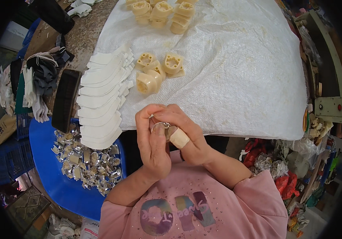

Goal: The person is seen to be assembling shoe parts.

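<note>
My left hand (pixel 155 149) and my right hand (pixel 191 131) meet just in front of the table's near edge, fingers curled together. Between them is a small shiny silvery piece (pixel 165 125), gripped by both hands. Its rounded rim shows between the thumbs; my fingers cover the rest. A beige wrap (pixel 179 138) goes round my right thumb. Beyond the hands, several cream plastic blocks with holes (pixel 147 83) rest in a small cluster on a white woven sheet (pixel 234 79). To their left, white curved strips (pixel 99 101) lie fanned out in an overlapping row.
A blue tub (pixel 49 175) at lower left contains many silvery pieces (pixel 87 163). Beside the strips stands a dark curved object (pixel 66 99). More cream blocks (pixel 159 12) sit at the far edge. A pale machine frame (pixel 332 107) and bagged scraps (pixel 274 167) are on the right.
</note>
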`<state>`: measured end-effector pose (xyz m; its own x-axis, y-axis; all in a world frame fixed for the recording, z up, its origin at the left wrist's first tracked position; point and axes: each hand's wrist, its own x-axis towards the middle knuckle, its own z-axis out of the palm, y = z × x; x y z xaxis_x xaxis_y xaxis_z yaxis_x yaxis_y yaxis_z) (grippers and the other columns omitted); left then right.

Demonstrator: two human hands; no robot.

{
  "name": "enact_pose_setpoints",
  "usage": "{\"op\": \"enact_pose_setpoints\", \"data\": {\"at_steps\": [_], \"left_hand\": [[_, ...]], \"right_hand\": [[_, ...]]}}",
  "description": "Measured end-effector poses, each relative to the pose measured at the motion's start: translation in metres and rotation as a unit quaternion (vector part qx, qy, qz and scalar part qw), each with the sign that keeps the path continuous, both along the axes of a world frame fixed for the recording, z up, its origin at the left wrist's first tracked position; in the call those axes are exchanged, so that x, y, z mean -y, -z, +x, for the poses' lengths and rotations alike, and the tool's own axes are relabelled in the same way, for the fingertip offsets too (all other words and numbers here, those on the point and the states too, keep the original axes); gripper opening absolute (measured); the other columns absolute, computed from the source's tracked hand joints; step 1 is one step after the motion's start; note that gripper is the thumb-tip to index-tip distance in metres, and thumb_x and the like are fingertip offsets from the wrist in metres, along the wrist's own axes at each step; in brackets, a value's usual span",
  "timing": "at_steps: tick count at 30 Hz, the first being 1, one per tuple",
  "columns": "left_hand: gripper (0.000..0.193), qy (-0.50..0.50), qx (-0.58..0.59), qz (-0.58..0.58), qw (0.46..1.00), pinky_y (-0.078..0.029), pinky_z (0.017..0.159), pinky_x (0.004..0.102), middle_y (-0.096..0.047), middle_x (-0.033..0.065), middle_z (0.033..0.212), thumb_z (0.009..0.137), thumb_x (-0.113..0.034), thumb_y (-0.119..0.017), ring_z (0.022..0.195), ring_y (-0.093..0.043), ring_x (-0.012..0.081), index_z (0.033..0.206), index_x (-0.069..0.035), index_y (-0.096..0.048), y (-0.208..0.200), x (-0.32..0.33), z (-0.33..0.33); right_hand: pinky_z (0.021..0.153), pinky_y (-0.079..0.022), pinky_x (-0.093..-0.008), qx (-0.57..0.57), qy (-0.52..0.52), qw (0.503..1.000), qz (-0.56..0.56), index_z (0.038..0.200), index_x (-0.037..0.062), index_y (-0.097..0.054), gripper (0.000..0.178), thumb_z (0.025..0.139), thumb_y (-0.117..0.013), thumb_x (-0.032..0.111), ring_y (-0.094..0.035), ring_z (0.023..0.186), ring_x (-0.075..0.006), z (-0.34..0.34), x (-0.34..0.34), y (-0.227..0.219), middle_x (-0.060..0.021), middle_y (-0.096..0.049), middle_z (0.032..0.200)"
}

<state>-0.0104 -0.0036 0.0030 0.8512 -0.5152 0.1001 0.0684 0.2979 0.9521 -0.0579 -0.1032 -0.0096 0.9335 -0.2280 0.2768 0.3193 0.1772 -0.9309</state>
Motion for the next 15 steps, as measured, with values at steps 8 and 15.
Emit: {"op": "enact_pose_setpoints", "data": {"at_steps": [8,15], "left_hand": [[0.082,0.149,-0.099,-0.072,0.981,-0.044,0.066,0.0243,-0.052,0.0074,0.104,0.088,-0.059,-0.044,0.081,-0.052,0.0118,0.143,-0.007,-0.012,0.005,-0.007,0.014],[0.09,0.142,0.093,0.112,0.979,-0.045,0.066,0.0277,-0.055,0.0127,0.103,0.09,-0.059,-0.04,0.076,-0.054,0.0181,0.141,0.006,-0.005,0.002,-0.017,0.021]], "right_hand": [[0.062,-0.043,-0.0245,-0.167,-0.001,0.986,0.024,0.128,0.0039,-0.046,0.036,0.094,-0.042,0.013,-0.052,0.073,-0.0154,-0.001,0.007,-0.018,-0.0081,-0.052,0.094],[0.056,-0.046,-0.033,-0.087,0.095,0.948,-0.29,0.112,0.0024,-0.056,0.03,0.089,-0.057,0.022,-0.057,0.067,-0.0196,0.006,0.032,-0.029,-0.0079,-0.051,0.078]]}}
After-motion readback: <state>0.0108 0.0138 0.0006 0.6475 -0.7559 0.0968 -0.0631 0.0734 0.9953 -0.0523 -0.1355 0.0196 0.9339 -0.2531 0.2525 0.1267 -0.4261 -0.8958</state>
